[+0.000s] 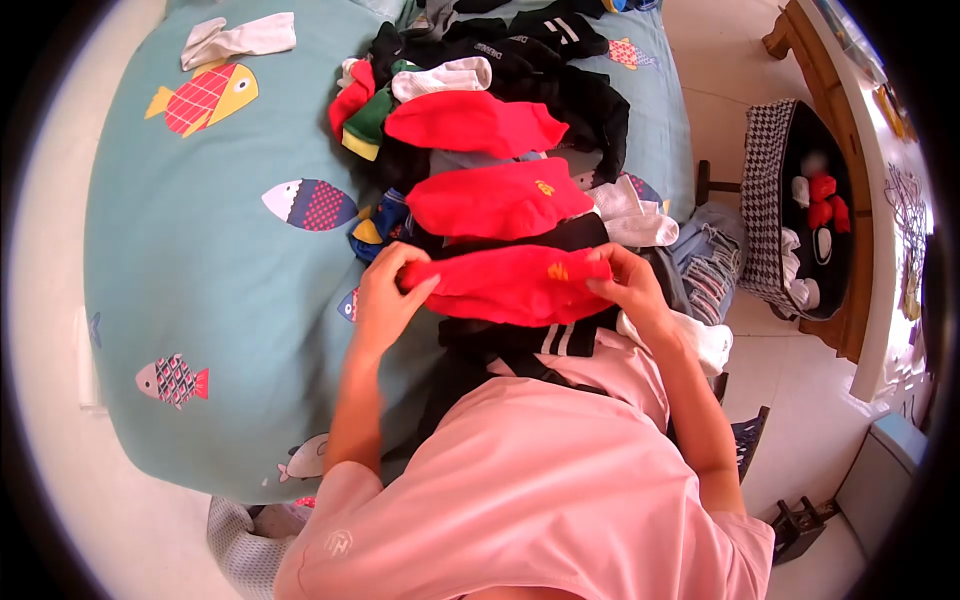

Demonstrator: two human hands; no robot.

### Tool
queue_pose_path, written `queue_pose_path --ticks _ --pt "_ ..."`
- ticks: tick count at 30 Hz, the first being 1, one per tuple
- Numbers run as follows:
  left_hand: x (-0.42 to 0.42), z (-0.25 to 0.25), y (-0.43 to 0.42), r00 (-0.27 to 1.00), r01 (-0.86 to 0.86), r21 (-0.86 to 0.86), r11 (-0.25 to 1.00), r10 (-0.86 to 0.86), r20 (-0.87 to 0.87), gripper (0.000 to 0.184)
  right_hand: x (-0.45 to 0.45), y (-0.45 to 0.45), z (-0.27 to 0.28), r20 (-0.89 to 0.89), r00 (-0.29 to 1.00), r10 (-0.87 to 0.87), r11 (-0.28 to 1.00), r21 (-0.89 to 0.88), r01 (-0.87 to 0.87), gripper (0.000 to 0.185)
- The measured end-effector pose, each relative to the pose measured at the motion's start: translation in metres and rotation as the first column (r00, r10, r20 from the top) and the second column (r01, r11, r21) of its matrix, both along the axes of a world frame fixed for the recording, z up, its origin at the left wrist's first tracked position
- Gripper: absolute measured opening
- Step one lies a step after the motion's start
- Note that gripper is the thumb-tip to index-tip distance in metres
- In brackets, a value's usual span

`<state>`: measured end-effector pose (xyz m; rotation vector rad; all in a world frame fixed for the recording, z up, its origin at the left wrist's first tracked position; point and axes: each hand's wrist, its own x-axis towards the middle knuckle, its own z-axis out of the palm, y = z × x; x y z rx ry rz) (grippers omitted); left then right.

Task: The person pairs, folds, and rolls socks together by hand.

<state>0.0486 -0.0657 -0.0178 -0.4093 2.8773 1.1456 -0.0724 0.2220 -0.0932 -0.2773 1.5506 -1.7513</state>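
A red sock [505, 287] with a small yellow mark stretches sideways between my hands, close to my body. My left hand [388, 297] pinches its left end between thumb and fingers. At the other end, near the yellow mark, my right hand [632, 283] grips the edge. Just beyond lies a second red sock [500, 200], also marked in yellow, and past it a third red sock [475, 124]. White socks [632, 212] lie to the right of them. A pale sock [442, 79] rests behind the red ones, beside a green and yellow sock [370, 125].
Black clothes [585, 105] are heaped at the back of the bed [200, 290], which has a teal fish-print cover. A single white sock [240, 38] lies far left. On the right, a houndstooth basket [765, 170] holds red and white items. Ripped jeans [708, 255] hang near the bed's edge.
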Motion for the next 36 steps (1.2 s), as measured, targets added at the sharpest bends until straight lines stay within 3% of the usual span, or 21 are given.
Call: queue_pose_path --ticks 1,2,4,8,10,11,12,13,14,16,19,21,22,25,27,31,34,36 --pt "0.005 0.007 -0.004 0.994 0.030 0.383 0.923 0.013 -0.109 0.020 -0.001 0.002 0.012 0.037 0.999 0.035 0.998 -0.055 -0.033 0.030" --pt "0.010 0.019 -0.008 0.996 -0.027 0.667 0.745 0.076 -0.045 0.021 -0.004 -0.001 0.022 0.017 1.000 -0.011 0.991 -0.132 0.013 0.032" --pt "0.011 0.028 -0.018 0.987 -0.072 0.720 0.690 0.153 -0.048 0.023 -0.012 -0.012 0.040 -0.016 0.994 -0.109 0.953 -0.288 0.100 0.036" --pt "-0.043 -0.004 -0.032 0.938 -0.244 0.490 0.837 0.331 -0.099 0.028 -0.056 -0.045 0.032 -0.293 0.935 -0.202 0.975 -0.152 0.163 0.041" --pt "-0.059 -0.052 -0.047 0.946 -0.313 0.376 0.872 0.322 0.041 0.029 -0.074 -0.054 -0.023 -0.342 0.928 -0.149 0.984 0.041 0.173 0.042" --pt "-0.061 -0.066 -0.049 0.949 -0.303 0.220 0.927 0.315 -0.023 0.029 -0.081 -0.057 -0.039 -0.370 0.920 -0.125 0.974 0.131 0.185 0.043" --pt "-0.066 -0.074 -0.051 0.952 -0.290 0.056 0.955 0.294 -0.087 0.029 -0.083 -0.059 -0.039 -0.355 0.925 -0.137 0.977 0.107 0.185 0.043" --pt "-0.066 -0.080 -0.055 0.945 -0.252 0.080 0.965 0.263 -0.194 0.029 -0.081 -0.061 -0.039 -0.333 0.932 -0.145 0.979 0.086 0.183 0.044" --pt "-0.066 -0.087 -0.059 0.945 -0.254 0.070 0.965 0.263 -0.196 0.030 -0.078 -0.062 -0.039 -0.308 0.940 -0.146 0.982 0.071 0.176 0.045" --pt "-0.065 -0.088 -0.060 0.942 -0.266 0.053 0.963 0.271 -0.197 0.031 -0.078 -0.065 -0.029 -0.307 0.944 -0.120 0.955 0.223 0.194 0.051" --pt "-0.069 -0.060 -0.051 0.917 -0.399 0.416 0.817 0.362 0.168 0.034 -0.086 -0.070 -0.032 -0.320 0.946 -0.054 0.901 0.392 0.185 0.053" --pt "-0.070 -0.050 -0.050 0.923 -0.373 0.416 0.830 0.287 0.255 0.036 -0.088 -0.068 -0.040 -0.236 0.972 -0.004 0.902 0.418 0.105 0.053" --pt "-0.069 -0.047 -0.051 0.922 -0.359 0.416 0.835 0.248 0.297 0.037 -0.089 -0.065 -0.040 -0.179 0.984 -0.006 0.941 0.333 0.066 0.051" --pt "-0.062 -0.051 -0.057 0.936 -0.332 0.505 0.797 0.210 0.284 0.035 -0.088 -0.051 -0.030 -0.080 0.997 0.002 0.991 0.134 0.009 0.045" --pt "-0.058 -0.041 -0.054 0.946 -0.325 0.659 0.678 0.242 0.217 0.031 -0.084 -0.042 -0.009 -0.108 0.994 0.000 0.995 0.098 0.011 0.040" --pt "-0.048 -0.020 -0.042 0.947 -0.264 0.910 0.319 0.265 0.181 0.025 -0.072 -0.031 0.018 0.098 0.984 -0.149 0.980 -0.121 0.160 0.033" --pt "-0.042 -0.002 -0.029 0.931 -0.223 0.954 0.202 0.334 0.147 0.025 -0.066 -0.021 0.030 0.122 0.974 -0.193 0.964 -0.160 0.211 0.034" --pt "-0.034 0.005 -0.033 0.971 -0.076 0.925 0.371 0.237 -0.015 0.027 -0.058 -0.016 0.044 0.081 0.966 -0.245 0.944 -0.208 0.257 0.030"
